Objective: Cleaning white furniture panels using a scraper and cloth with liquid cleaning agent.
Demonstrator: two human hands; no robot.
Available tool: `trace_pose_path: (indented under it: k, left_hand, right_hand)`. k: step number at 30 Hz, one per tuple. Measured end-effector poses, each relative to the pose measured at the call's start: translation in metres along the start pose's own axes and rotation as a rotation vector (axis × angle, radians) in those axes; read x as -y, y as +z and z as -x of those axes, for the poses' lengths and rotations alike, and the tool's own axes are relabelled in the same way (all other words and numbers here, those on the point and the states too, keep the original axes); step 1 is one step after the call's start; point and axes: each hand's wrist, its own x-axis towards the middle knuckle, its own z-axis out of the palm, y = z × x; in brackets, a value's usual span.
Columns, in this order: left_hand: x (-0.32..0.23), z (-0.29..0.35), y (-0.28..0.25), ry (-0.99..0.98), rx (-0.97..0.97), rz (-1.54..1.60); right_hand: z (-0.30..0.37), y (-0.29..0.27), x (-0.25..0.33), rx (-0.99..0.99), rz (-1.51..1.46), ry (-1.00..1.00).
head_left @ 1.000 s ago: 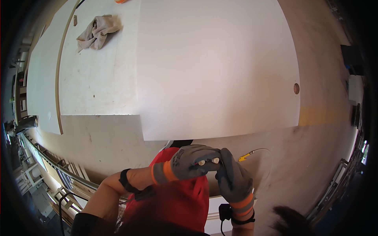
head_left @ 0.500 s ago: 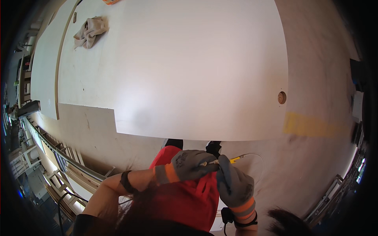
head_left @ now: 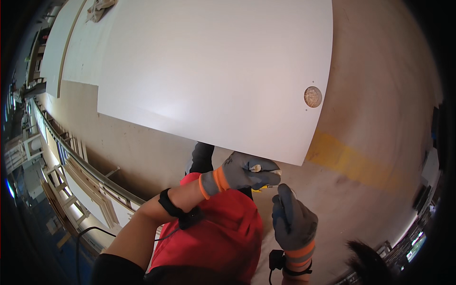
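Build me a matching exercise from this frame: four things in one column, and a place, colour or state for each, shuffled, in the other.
Column one:
1. left hand
2. round recess
3. crumpled cloth
4. floor stripe

Column two:
a. yellow
b. near the right edge of the large white panel
c. gloved, holding small pale pieces
d. at the picture's top edge, toward the left

Pairs: 1-c; 2-b; 3-d; 4-a

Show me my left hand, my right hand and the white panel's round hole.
Left hand (head_left: 241, 173): head view, middle of the hand.
Right hand (head_left: 296, 223): head view, middle of the hand.
Round hole (head_left: 313, 97): head view, mottled brown inside.
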Motion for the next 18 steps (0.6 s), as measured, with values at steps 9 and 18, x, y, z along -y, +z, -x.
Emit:
trace_pose_path:
  k: [9, 18]
  left_hand:
    - [-0.010, -0.012, 0.010, -0.245, 0.047, 0.189]
    - [-0.031, -0.016, 0.006, -0.377, 0.114, 0.168]
  right_hand:
    - [-0.012, -0.014, -0.005, 0.106, -0.072, -0.036]
    - [-0.020, -0.021, 0.001, 0.065, -0.058, -0.075]
